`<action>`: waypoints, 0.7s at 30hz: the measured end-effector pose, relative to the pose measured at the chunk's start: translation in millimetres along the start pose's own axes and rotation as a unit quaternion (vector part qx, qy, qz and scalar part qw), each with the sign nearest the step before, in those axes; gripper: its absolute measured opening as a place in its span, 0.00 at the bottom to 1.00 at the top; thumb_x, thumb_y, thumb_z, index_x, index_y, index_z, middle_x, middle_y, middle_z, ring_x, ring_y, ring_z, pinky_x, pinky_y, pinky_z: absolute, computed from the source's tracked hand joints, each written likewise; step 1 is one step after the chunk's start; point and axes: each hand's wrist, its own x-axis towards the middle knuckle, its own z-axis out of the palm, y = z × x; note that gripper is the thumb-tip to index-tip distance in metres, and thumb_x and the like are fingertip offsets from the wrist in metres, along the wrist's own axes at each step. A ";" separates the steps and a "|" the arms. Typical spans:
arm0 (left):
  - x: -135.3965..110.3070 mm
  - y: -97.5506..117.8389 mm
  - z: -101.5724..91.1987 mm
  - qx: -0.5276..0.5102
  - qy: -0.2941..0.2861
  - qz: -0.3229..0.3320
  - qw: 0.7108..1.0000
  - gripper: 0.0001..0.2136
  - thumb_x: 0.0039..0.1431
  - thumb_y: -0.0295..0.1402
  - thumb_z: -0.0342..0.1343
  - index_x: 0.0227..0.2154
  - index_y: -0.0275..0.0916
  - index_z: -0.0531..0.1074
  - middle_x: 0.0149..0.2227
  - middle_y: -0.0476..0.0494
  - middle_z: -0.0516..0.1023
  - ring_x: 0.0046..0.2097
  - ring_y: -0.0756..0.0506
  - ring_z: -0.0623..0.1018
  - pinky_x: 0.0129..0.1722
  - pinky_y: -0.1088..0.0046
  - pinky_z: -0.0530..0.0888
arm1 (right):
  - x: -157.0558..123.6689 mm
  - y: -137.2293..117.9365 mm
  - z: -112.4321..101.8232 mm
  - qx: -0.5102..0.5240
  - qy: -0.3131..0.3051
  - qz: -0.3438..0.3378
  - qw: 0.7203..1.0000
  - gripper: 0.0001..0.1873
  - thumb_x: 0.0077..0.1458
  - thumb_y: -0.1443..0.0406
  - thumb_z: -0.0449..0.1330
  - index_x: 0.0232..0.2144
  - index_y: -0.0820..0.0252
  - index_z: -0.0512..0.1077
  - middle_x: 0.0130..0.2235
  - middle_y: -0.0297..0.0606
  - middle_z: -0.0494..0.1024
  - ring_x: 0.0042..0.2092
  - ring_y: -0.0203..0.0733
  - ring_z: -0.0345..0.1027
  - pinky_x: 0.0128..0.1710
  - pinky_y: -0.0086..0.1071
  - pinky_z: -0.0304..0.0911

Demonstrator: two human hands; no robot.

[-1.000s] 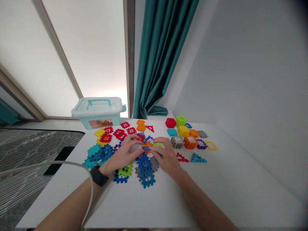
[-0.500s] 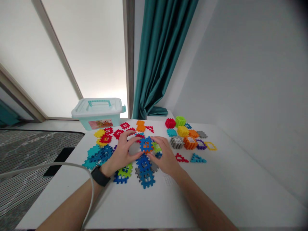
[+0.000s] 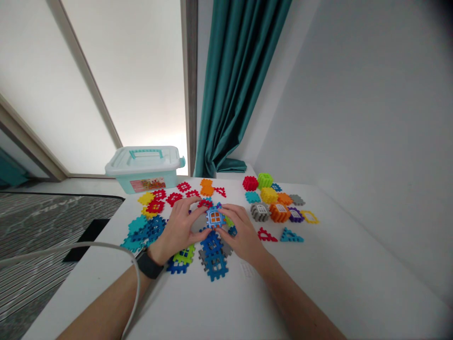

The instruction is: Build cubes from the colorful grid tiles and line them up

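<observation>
The left hand (image 3: 179, 231) and right hand (image 3: 240, 234) are held close together, palms turned down and knuckles raised. The left fingers (image 3: 189, 210) and right fingers (image 3: 233, 215) are curved inward, with the tips closed in from opposite sides. The left forearm (image 3: 106, 297) and right forearm (image 3: 300, 307) are extended forward from the bottom of the view, converging toward the hands. A black band (image 3: 148, 265) is worn on the left wrist (image 3: 158, 251).
</observation>
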 end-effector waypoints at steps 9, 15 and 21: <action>3.0 4.5 0.4 -0.002 0.000 0.004 1.000 0.21 0.60 0.41 0.61 0.55 0.42 0.70 0.58 0.34 0.68 0.57 0.34 0.70 0.55 0.52 0.69 | 1.4 -3.4 -4.7 0.002 -0.003 -0.002 1.000 0.26 0.61 0.64 0.61 0.61 0.53 0.63 0.57 0.46 0.72 0.60 0.51 0.65 0.61 0.51 0.65; 14.6 12.3 2.4 -0.002 0.003 0.012 1.000 0.20 0.61 0.42 0.61 0.53 0.42 0.71 0.57 0.33 0.69 0.57 0.33 0.70 0.55 0.51 0.70 | 3.1 -2.3 -17.6 -0.018 0.026 -0.006 0.999 0.24 0.61 0.63 0.62 0.58 0.55 0.65 0.55 0.47 0.74 0.58 0.51 0.67 0.59 0.51 0.66; 34.2 25.0 10.2 0.006 0.001 0.018 1.000 0.20 0.58 0.43 0.62 0.52 0.42 0.71 0.56 0.33 0.69 0.55 0.33 0.71 0.54 0.49 0.70 | -4.0 2.3 -32.3 -0.065 0.057 0.006 0.996 0.17 0.61 0.64 0.61 0.52 0.52 0.70 0.55 0.45 0.73 0.57 0.52 0.67 0.58 0.53 0.65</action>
